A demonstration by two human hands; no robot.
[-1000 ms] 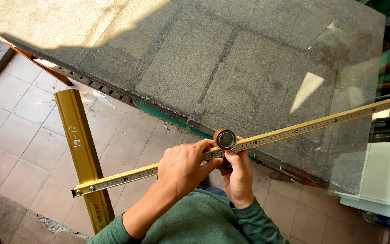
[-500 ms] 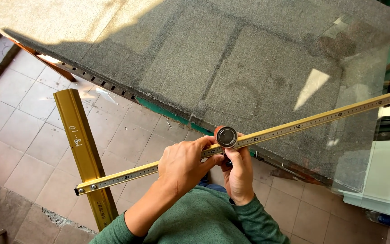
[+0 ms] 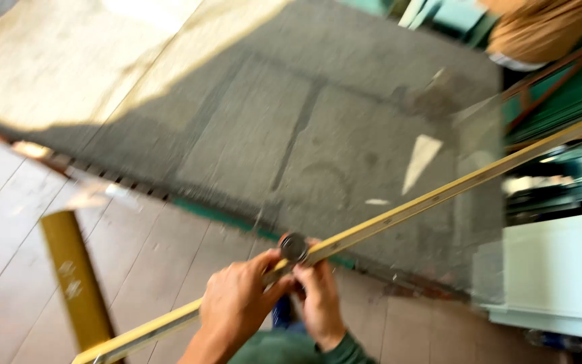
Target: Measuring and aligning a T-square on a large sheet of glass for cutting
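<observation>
Grey glass sheet (image 3: 291, 114) fills the upper frame; low centre, our left hand (image 3: 237, 307) and right hand (image 3: 319, 296) together grip the yellow ruler (image 3: 399, 214).

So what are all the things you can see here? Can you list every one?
Glass sheet: one, clear, lying flat on the big table.
Table: one, grey and tan top, fills the upper part of the view.
Long ruler: one, yellow, slanting across the glass from lower left to upper right.
Round knob: one, grey metal, on the ruler by the fingers.
Yellow bar: one, standing at the lower left over the tiled floor.
White box: one, at the right edge.
Left hand: one, gripping the ruler.
Right hand: one, at the knob.
Sleeve: green, bottom edge.
</observation>
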